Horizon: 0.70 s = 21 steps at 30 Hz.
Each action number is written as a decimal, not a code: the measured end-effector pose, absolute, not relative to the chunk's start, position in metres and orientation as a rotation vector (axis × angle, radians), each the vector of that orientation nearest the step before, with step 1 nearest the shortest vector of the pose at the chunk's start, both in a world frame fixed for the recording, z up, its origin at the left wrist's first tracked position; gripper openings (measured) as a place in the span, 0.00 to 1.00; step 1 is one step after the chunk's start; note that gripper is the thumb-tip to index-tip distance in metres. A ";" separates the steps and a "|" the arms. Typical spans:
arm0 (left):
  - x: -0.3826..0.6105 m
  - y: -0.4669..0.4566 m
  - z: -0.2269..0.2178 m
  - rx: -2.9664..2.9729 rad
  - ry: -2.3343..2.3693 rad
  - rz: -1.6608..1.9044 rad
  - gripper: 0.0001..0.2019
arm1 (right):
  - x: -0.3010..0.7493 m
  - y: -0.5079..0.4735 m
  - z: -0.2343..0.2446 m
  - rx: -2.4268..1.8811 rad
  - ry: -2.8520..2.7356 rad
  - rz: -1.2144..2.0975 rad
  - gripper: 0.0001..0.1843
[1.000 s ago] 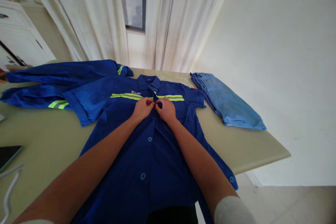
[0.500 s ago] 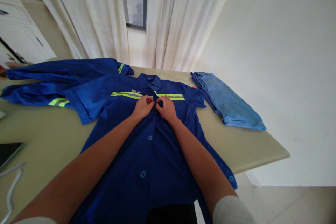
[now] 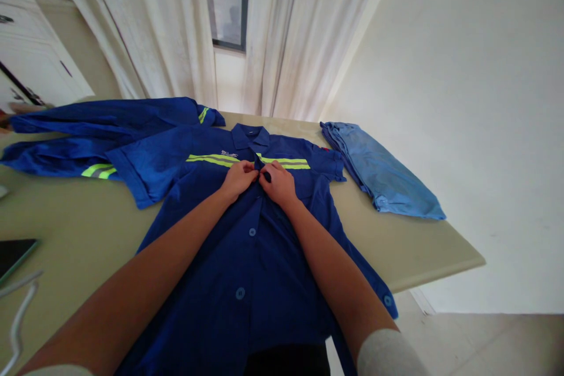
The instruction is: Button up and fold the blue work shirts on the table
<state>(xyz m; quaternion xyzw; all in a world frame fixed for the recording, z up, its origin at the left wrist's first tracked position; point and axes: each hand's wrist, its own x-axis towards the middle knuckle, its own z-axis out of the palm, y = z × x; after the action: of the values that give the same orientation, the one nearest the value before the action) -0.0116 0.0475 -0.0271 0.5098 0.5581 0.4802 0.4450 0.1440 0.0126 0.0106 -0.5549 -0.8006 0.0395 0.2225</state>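
Note:
A blue work shirt (image 3: 211, 282) with yellow-and-grey reflective stripes lies front up, its collar toward the far edge and its hem hanging over the near edge. My left hand (image 3: 239, 179) pinches the left side of the front opening at chest height. Right beside it, my right hand (image 3: 279, 183) grips the facing edge between thumb and fingers. The fingertips of both hands nearly meet; whatever small part lies between them is hidden. Below my hands, one shirt button (image 3: 252, 232) and a lower one show on the closed placket.
Blue trousers (image 3: 101, 114) with reflective bands lie at the left, partly against the shirt's sleeve. A folded light-blue garment (image 3: 388, 176) rests on the table (image 3: 423, 252) at the right. A dark flat device (image 3: 15, 255) and a white cable (image 3: 20, 320) are near the left edge.
Both hands stay at the same spot on the shirt front, with only slight finger shifts. The garments have not visibly moved.

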 end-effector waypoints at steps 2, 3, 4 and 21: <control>-0.012 0.049 -0.028 1.247 1.369 1.192 0.06 | 0.142 0.011 0.011 -1.557 -2.217 0.092 0.10; -0.013 0.049 -0.028 1.256 1.374 1.191 0.07 | 0.141 0.010 0.011 -1.573 -2.214 0.086 0.11; -0.013 0.049 -0.028 1.269 1.381 1.188 0.07 | 0.140 0.010 0.011 -1.588 -2.209 0.080 0.11; -0.013 0.050 -0.027 1.395 1.522 1.147 0.07 | 0.137 0.009 0.009 -1.580 -2.241 0.020 0.10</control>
<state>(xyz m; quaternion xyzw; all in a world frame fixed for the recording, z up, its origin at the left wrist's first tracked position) -0.0131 0.0495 -0.0273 0.5465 0.5961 0.4492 0.3799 0.1366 0.0092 0.0087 -0.5647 -0.8010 0.0070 0.1987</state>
